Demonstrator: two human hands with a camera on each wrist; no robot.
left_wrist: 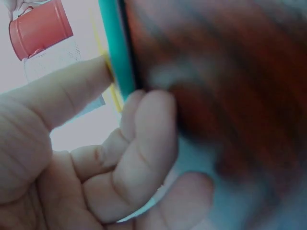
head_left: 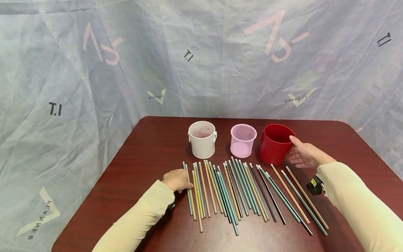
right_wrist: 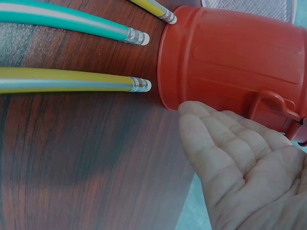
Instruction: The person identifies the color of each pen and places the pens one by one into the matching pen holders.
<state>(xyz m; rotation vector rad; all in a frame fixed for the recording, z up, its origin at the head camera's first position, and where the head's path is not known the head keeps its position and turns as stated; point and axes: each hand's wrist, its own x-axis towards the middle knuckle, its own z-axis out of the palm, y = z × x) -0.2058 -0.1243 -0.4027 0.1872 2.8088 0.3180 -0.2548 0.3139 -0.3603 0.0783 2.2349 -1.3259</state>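
Observation:
My left hand [head_left: 177, 180] is over the leftmost pencils in the row, its thumb on one side of a green pencil [left_wrist: 115, 43] and its curled fingers on the other, pinching it. A yellow pencil [left_wrist: 116, 98] lies close by the thumb. My right hand [head_left: 306, 154] is beside the red bucket [head_left: 272, 152], fingers extended along its right side and thumb at the rim. In the right wrist view the straight fingers [right_wrist: 225, 139] lie against or very near the bucket wall; exact contact is hard to tell.
Several green, gold and black pencils [head_left: 234, 196] lie roughly side by side, eraser ends toward the containers. A white bucket [head_left: 203, 147] and a pink mesh cup [head_left: 241, 148] stand left of the red bucket on the dark wooden table [head_left: 126, 175]. Grey printed cloth [head_left: 204, 80] hangs behind.

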